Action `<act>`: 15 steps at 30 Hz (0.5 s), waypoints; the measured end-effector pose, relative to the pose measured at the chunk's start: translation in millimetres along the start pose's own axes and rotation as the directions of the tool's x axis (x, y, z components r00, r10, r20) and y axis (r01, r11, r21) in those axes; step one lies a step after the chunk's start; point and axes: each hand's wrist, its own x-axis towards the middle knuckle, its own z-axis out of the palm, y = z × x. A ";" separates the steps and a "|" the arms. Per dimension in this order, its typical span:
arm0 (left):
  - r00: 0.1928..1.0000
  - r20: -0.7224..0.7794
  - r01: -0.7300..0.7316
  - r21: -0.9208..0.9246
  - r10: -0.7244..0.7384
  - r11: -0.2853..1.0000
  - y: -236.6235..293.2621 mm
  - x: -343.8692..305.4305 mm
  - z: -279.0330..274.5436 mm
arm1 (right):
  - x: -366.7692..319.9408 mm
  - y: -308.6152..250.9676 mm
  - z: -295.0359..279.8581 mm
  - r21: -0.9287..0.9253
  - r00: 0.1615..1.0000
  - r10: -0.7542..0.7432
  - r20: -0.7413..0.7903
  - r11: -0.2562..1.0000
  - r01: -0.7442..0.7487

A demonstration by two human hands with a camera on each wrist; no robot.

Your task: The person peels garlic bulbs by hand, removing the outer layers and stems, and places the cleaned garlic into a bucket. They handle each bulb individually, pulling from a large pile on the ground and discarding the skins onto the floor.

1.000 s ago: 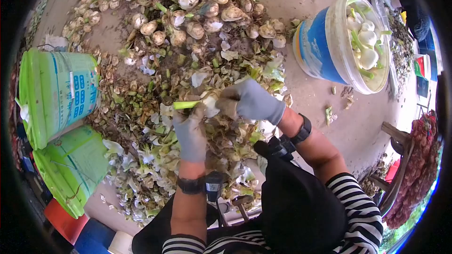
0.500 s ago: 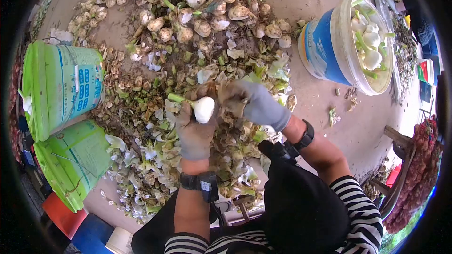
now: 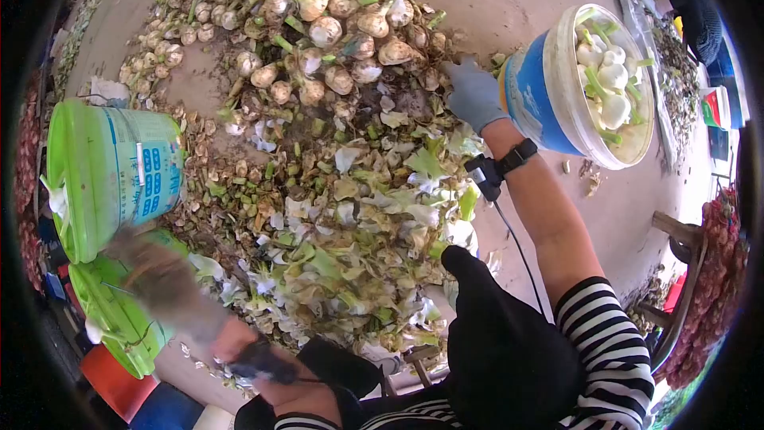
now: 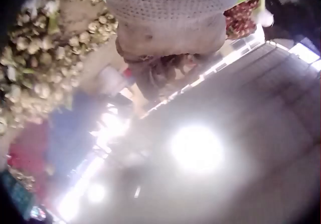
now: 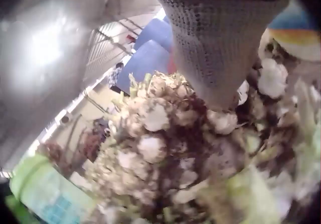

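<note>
My left hand point(image 3: 171, 283), in a grey, dirt-stained glove and blurred, is over the lower green bucket point(image 3: 163, 243) at the left. No bulb shows in it; its fingers hang loosely in the left wrist view. A white garlic bulb point(image 3: 94, 330) with a stem lies at that bucket's mouth. At the right edge of the heap of unpeeled garlic point(image 3: 338, 80) is my gloved right hand point(image 3: 475, 97). In the right wrist view its fingertips reach down to a garlic bulb point(image 5: 223, 121); the glove hides the fingers' grip, so I cannot tell whether they hold it.
A blue and white bucket point(image 3: 563, 87) of peeled garlic stands just right of my right hand. Another green bucket point(image 3: 131, 163) tilts at the left, above the lower one. Loose skins and cut stems point(image 3: 342, 239) cover the floor between. A wooden frame point(image 3: 676, 271) stands at the far right.
My left hand has carried the peeled garlic bulb left to the lower green bucket, where a bulb now lies. My right hand has moved away, up and right to the heap's edge.
</note>
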 end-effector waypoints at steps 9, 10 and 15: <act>0.810 -0.525 0.571 0.808 -0.261 0.149 -238.8 -48.4 -108.5 | -96.6 -58.3 -17.1 0.860 0.939 -0.323 0.117 0.505 0.066; 0.803 -0.497 0.581 0.776 -0.329 0.245 -238.9 -48.8 -111.6 | -99.9 -61.1 -21.4 0.912 0.903 -0.240 0.356 0.299 -0.280; 0.866 -0.355 0.331 0.935 -0.352 -0.127 -234.4 -54.7 -107.7 | -92.4 -58.2 -13.6 0.890 0.884 -0.250 0.395 0.341 -0.302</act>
